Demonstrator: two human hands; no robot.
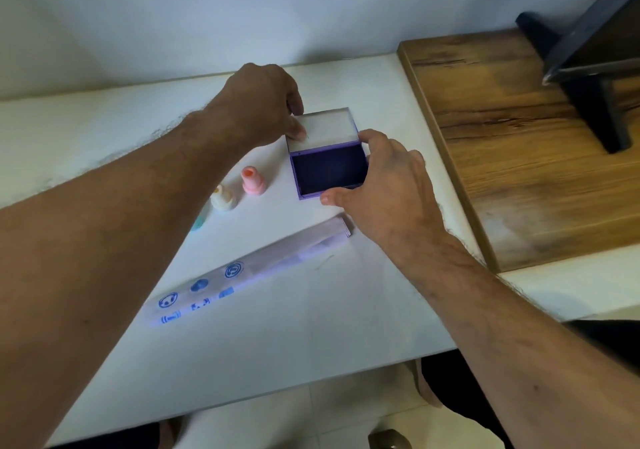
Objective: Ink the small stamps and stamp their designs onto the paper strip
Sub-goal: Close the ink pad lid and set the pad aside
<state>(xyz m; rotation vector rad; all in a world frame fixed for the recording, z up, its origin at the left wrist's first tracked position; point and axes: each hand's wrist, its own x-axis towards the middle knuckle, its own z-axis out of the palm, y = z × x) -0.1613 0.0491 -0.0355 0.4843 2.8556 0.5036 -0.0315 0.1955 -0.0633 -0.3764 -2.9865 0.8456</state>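
Observation:
A purple ink pad point(327, 170) lies open on the white table point(277, 327), its dark blue pad facing up. Its clear lid point(323, 128) stands hinged at the far side. My left hand point(266, 102) pinches the lid's left edge. My right hand point(384, 182) grips the pad's base on its right and near sides. Three small stamps stand to the left of the pad: a pink one point(252, 181), a white one point(223, 199) and a teal one point(199, 221) partly hidden by my left forearm. The paper strip point(249, 272) lies diagonally nearer me, with several blue prints at its left end.
A wooden board point(519, 157) lies to the right of the table, with a dark stand point(595, 67) on it. The white wall is just behind the table. The table's near edge runs below the strip, with the floor and my feet beyond.

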